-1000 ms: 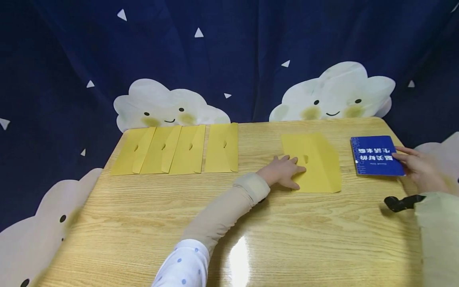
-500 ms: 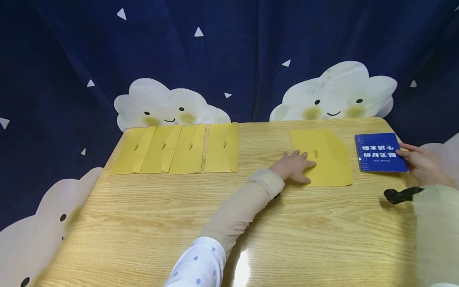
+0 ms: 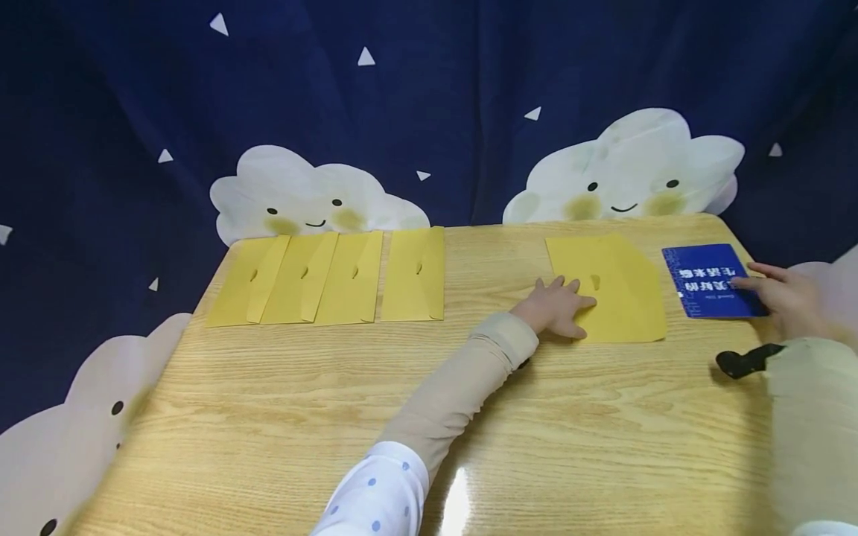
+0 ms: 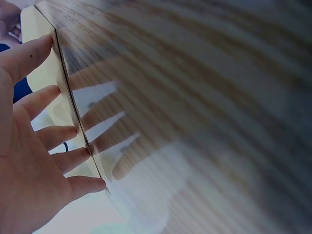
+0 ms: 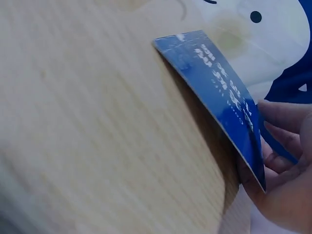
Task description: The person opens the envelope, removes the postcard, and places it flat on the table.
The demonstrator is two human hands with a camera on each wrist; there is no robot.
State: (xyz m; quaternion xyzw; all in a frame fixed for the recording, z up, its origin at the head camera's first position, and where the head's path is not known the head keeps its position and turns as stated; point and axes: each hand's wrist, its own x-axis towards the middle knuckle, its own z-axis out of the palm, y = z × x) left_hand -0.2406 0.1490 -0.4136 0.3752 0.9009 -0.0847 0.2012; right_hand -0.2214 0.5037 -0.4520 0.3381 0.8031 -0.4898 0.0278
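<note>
My left hand [image 3: 555, 307] lies with spread fingers on the left edge of a yellow envelope [image 3: 626, 294], which is flat on the table with its flap side to the right. In the left wrist view, the left hand's fingertips [image 4: 58, 90] reach the envelope's edge along the tabletop. My right hand [image 3: 794, 301] pinches a thin blue card [image 3: 710, 286] with white lettering by its right edge, at the table's right side. The right wrist view shows this card tilted, its near edge raised over a shadow, with thumb and fingers on either side of its corner.
Several more yellow envelopes [image 3: 345, 279] lie in a row at the table's back left, some overlapping. The wooden table [image 3: 268, 417] ends at a dark blue curtain [image 3: 429, 89] with white clouds. A black strap end [image 3: 744, 362] sticks out from the right sleeve.
The left hand has slid the single envelope to the right and slightly back. The right hand has shifted a little back and right with the blue card, which has tilted.
</note>
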